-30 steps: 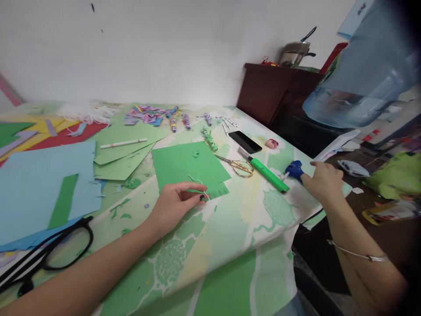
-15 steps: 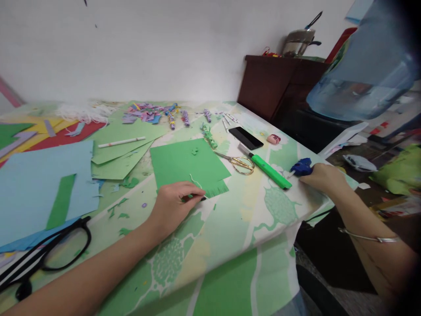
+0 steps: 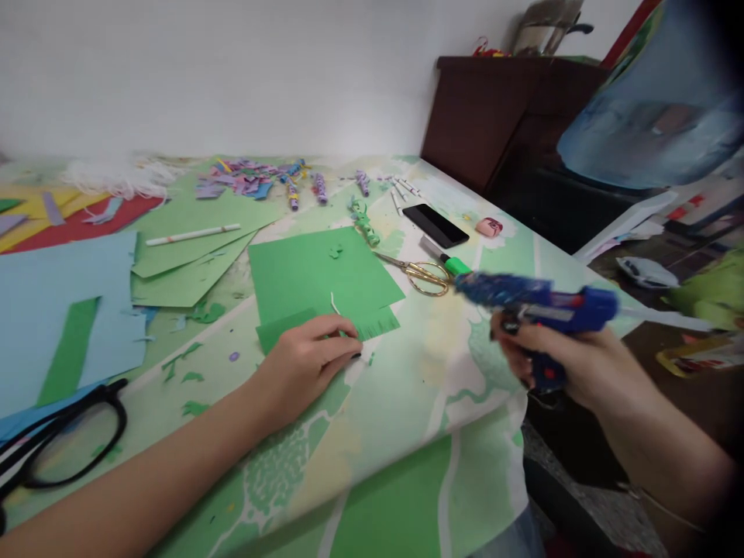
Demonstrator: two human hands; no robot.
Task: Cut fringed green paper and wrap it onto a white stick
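My right hand (image 3: 573, 364) is wrapped round the grip of a blue glue gun (image 3: 538, 302) and holds it above the table's right edge, nozzle pointing left. My left hand (image 3: 305, 360) rests on the table with its fingers pinched on the near edge of a fringed green paper sheet (image 3: 319, 279). A thin white strand lies on that sheet by my fingertips.
Gold scissors (image 3: 421, 275), a green utility knife (image 3: 450, 263), a black phone (image 3: 435, 225) and a pink eraser (image 3: 490, 226) lie right of the sheet. Light blue paper (image 3: 63, 294), pale green sheets (image 3: 191, 248) and black glasses (image 3: 63, 442) are to the left. Paper scraps line the back.
My right hand has picked the glue gun up from the table's right edge and brought it up and toward me. My left hand has stayed on the green sheet.
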